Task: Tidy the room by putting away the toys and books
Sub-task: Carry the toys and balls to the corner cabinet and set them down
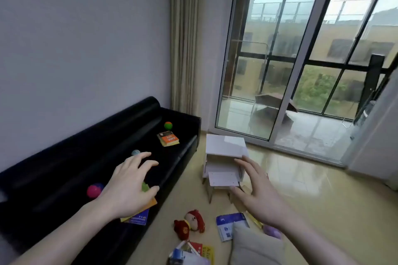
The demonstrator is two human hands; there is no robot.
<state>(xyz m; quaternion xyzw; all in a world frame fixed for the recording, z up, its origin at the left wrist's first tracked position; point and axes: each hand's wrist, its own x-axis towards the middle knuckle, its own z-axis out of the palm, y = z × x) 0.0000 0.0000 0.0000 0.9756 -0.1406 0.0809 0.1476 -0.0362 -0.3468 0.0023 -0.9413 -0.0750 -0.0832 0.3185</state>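
Head cam only here. Black sofa [64,163] runs along the wall, so I'll place stuff off that. On its seat: an orange book [168,139] near the far end, a green-orange ball [168,125] just behind it, a pale blue ball [135,152] mid-seat, and a pink ball [94,190] closer in.

Left hand [129,189] hovers over the sofa's front edge above a yellow-blue book [140,215], fingers spread, grip loose and holding nothing. Right hand [256,196] is out over the floor, also spread and empty.

On the floor beside the sofa: red plush toy [190,224], blue booklet [229,225], a pile of books [191,253]. Small white desk [225,146] stands off the sofa's far end.
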